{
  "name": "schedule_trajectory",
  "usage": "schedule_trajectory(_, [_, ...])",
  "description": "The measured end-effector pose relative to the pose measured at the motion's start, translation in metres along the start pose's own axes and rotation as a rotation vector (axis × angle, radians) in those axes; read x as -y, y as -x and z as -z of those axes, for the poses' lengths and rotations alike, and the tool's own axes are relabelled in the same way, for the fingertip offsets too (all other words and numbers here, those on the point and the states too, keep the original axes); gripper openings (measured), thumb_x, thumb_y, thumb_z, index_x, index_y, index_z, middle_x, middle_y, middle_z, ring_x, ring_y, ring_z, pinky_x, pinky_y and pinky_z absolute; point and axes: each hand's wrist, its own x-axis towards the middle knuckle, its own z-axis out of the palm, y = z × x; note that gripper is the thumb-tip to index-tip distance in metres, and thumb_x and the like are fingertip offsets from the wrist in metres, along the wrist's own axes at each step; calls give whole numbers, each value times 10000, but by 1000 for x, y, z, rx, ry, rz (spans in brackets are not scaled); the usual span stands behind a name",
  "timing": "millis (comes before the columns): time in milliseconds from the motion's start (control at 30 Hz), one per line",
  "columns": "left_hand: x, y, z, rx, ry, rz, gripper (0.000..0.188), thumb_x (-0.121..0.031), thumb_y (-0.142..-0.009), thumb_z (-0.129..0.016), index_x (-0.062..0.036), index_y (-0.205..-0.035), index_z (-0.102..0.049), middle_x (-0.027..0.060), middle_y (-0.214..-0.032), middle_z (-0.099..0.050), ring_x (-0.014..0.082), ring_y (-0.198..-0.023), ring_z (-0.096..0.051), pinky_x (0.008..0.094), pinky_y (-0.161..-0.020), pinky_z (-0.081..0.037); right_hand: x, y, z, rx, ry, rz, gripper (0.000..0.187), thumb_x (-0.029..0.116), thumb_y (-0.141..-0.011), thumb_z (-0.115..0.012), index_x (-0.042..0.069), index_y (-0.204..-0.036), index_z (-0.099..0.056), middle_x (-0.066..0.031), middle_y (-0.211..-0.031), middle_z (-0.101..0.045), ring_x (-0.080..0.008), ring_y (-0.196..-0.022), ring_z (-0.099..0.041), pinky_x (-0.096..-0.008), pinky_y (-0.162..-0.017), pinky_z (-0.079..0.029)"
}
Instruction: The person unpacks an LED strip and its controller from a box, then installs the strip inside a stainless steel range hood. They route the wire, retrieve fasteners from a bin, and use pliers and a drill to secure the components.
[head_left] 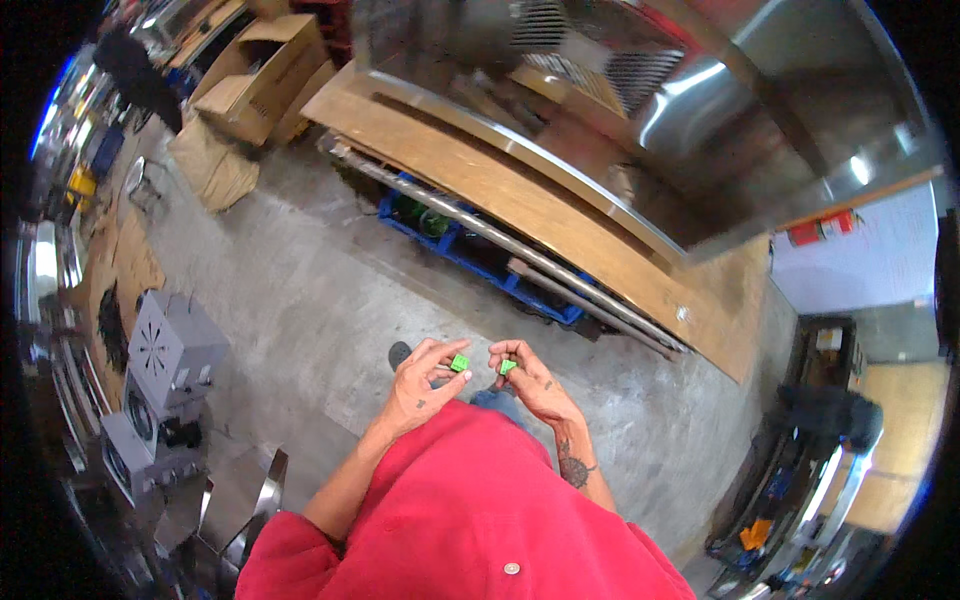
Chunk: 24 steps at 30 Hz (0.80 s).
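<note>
My left hand (pixel 424 380) grasps a small green block (pixel 460 363) between thumb and fingers; my right hand (pixel 538 390), near it, likewise pinches a second green piece (pixel 508 367). The two pieces are apart, each at the fingertips of its own hand; I cannot tell their exact kind, for they show too small. Beyond both hands I observe a wooden table (pixel 460 160), with a blue frame (pixel 572 315) beneath it. Well left of the left hand stands a grey box with radial slots (pixel 170 345). Concrete floor (pixel 330 280) lies below both hands.
</note>
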Motion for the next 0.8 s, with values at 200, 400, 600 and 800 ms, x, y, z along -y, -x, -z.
schedule_trajectory(200, [-25, -14, -105, 144, 206, -57, 451, 17, -903, -726, 27, -1314, -540, 110, -1207, -636, 155, -1042, -640, 287, -894, -565, 31, 92, 56, -320, -188, 216, 274, 22, -1008, -599, -41, -1273, -577, -156, -1207, -658, -249, -1197, -646, -358, -1079, -522])
schedule_trajectory(400, [-48, -22, -192, 265, 303, 35, 423, 26, -909, -724, 25, -1291, -543, 118, -1212, -635, 140, -1049, -631, 284, -888, -547, 40, 154, 99, -470, -459, 324, 330, 31, -989, -640, -36, -1303, -561, -115, -1186, -637, -256, -1165, -662, -338, -1035, -555])
schedule_trajectory(600, [-53, -45, -230, 372, 245, 58, 439, 15, -896, -747, 32, -1289, -551, 117, -1185, -638, 142, -1021, -639, 279, -870, -552, 26, 162, 140, -533, -531, 367, 294, 47, -990, -654, 7, -1273, -584, -78, -1100, -662, -140, -980, -661, -290, -897, -549])
schedule_trajectory(800, [-53, -92, -256, 522, 103, -36, 372, 3, -884, -766, 57, -1200, -578, 105, -1118, -644, 130, -976, -648, 257, -826, -560, 44, 151, 158, -713, -535, 426, 232, 68, -968, -697, -17, -1164, -605, -76, -1061, -684, -137, -969, -657, -284, -876, -549])
